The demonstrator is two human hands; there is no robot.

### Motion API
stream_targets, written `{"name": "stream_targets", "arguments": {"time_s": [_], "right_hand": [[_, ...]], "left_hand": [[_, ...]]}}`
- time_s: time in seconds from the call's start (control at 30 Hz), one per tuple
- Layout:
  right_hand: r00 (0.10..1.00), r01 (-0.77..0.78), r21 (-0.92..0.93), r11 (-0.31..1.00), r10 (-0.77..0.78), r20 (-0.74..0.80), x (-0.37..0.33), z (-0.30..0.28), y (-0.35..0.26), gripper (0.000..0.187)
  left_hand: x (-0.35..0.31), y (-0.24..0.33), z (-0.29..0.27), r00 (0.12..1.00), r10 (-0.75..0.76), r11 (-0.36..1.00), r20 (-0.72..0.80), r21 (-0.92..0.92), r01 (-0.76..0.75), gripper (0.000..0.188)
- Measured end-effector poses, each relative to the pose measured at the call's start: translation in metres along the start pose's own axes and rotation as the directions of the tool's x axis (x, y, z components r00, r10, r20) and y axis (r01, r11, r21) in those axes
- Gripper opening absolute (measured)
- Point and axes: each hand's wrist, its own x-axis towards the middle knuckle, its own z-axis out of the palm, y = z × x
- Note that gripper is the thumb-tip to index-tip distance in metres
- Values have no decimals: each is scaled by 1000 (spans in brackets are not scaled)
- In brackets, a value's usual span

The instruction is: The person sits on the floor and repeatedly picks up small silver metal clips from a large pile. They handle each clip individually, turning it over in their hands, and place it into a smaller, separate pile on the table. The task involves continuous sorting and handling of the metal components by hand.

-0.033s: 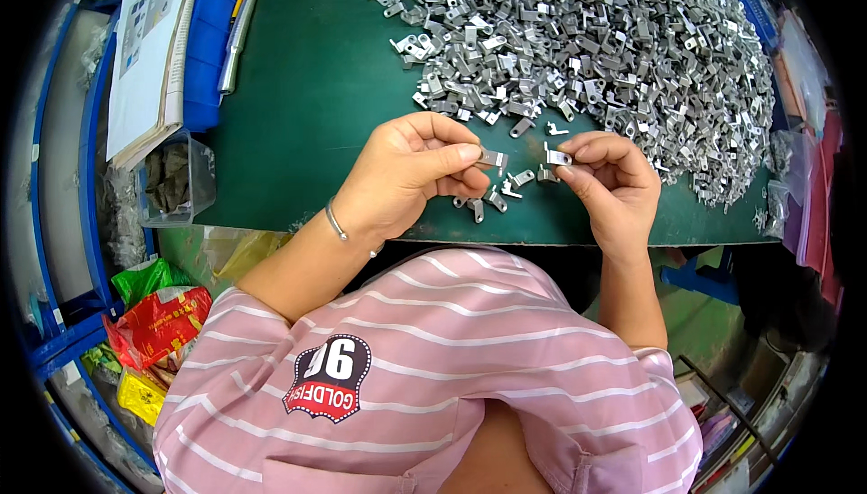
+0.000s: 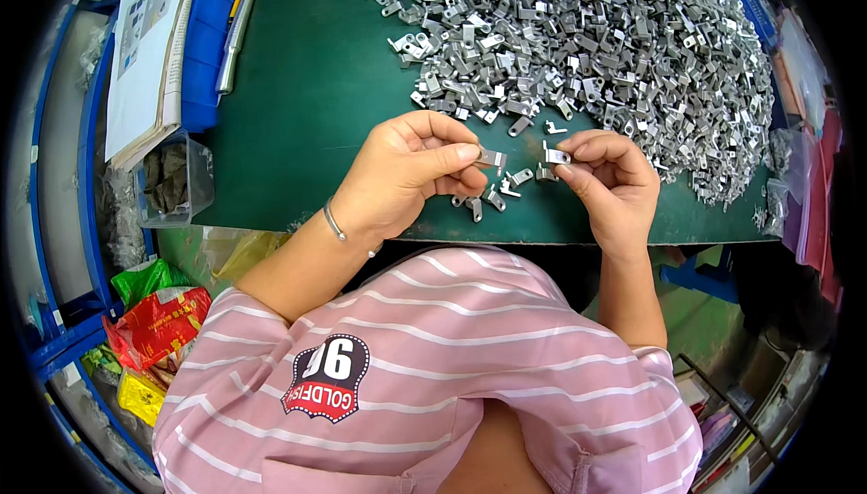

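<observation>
In the left hand (image 2: 406,162), nearly closed, pinched a small silver bracket (image 2: 490,159) between thumb and forefinger, with the remaining fingers curled loosely beneath. In the right hand (image 2: 616,189), likewise bent nearly closed, gripped a second bracket (image 2: 557,157) by the tips of thumb and forefinger. Held the two pieces side by side across a small gap, apart from each other, above the near part of the green table (image 2: 289,88). Had a few loose brackets (image 2: 494,198) lying between and just below the hands; could not tell about contact between these and the right-hand piece. Beyond the hands, toward the far right, had a broad heap of metal brackets (image 2: 596,51) spread over the tabletop. To the left, had a clear container (image 2: 201,194) with dark grey pieces (image 2: 167,178) inside, near a blue bin (image 2: 206,51) and a stack of papers (image 2: 149,42). Wore an open metal bracelet (image 2: 334,220) on the left wrist and a pink shirt (image 2: 406,340) with white stripes. At lower left, had a green bag (image 2: 149,282), a red bag (image 2: 161,324) and a yellow bag (image 2: 142,396) near blue shelving (image 2: 63,347).
</observation>
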Motion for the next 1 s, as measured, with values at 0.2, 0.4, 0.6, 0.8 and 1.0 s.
{"name": "stream_targets", "arguments": {"time_s": [0.2,0.4,0.6,0.8,1.0], "right_hand": [[938,297,-645,704,-89,334,5,-11,-4,15],[926,354,-860,368,-268,266,17,-2,1,17],[960,255,-842,476,-226,163,16,-3,5,11],[931,-352,-335,874,364,-31,10,-8,-12,14],[936,-333,-353,874,351,-14,9,-11,-15,15]], "left_hand": [[0,-1,1,1000,-5,1000,-20,-4,5,12],[1,-3,0,1000,23,1000,-9,21,-23,12],[-1,-2,2,997,38,995,-69,99,-31,13],[-7,-6,7,952,307,611,17,763,-211,9],[-5,-18,6,819,496,209,289,875,-436,12]]}}
